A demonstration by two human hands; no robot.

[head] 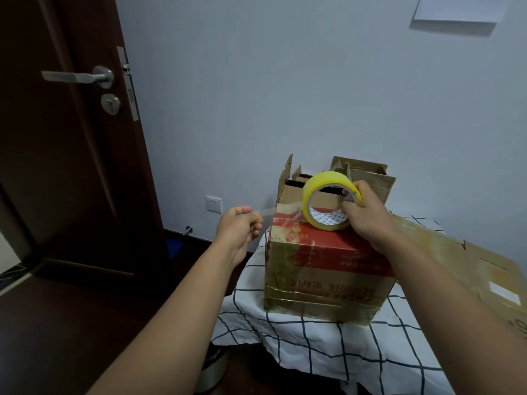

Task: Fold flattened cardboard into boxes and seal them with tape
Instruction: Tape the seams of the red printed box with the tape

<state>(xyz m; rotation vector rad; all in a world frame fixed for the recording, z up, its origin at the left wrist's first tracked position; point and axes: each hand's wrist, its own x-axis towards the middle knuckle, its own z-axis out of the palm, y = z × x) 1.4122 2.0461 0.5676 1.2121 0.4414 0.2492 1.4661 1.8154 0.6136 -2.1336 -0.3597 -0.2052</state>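
Observation:
A folded cardboard box (328, 277) with a red printed top stands on a table under a white checked cloth (313, 346). A yellowish roll of clear tape (325, 205) stands on edge on the box top. My right hand (368, 215) grips the roll, thumb inside its core. My left hand (239, 226) is off the box's left edge and pinches the free end of the tape strip (273, 215), which stretches from the roll out over the box's left corner.
Other open cardboard boxes (365, 178) stand behind against the wall. A flattened cardboard sheet (484, 269) lies at the right on the table. A dark door (71, 138) is at the left, dark floor below, and a metal bin (212, 369) under the table's edge.

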